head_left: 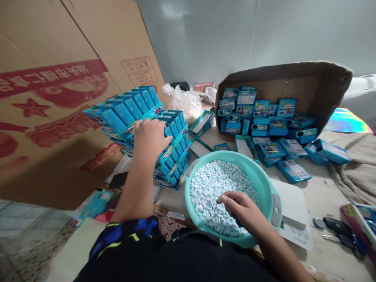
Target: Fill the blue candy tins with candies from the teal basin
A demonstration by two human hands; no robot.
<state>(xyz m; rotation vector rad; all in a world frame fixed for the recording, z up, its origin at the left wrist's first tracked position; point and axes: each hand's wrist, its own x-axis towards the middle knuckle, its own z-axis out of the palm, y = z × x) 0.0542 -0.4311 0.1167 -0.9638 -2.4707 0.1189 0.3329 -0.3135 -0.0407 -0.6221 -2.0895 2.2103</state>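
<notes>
My left hand (150,137) rests against stacked display trays (173,150) full of small blue candy boxes (141,102). Its thumb is spread from the fingers, whose tips are partly hidden against the boxes; nothing held shows. Over a turquoise basin (266,184) hangs my right hand (239,205), its fingers curled in. Something dark blue shows beneath that palm, too covered to name. Small pale blue and white candies (217,184) fill much of the basin.
A tall cardboard carton (67,78) leans at the left. Behind the basin, an open cardboard box (311,94) lies on its side, blue candy boxes spilling out. Flat trays (202,123) and a plastic bag (183,102) sit behind. Keys (339,231) lie at right.
</notes>
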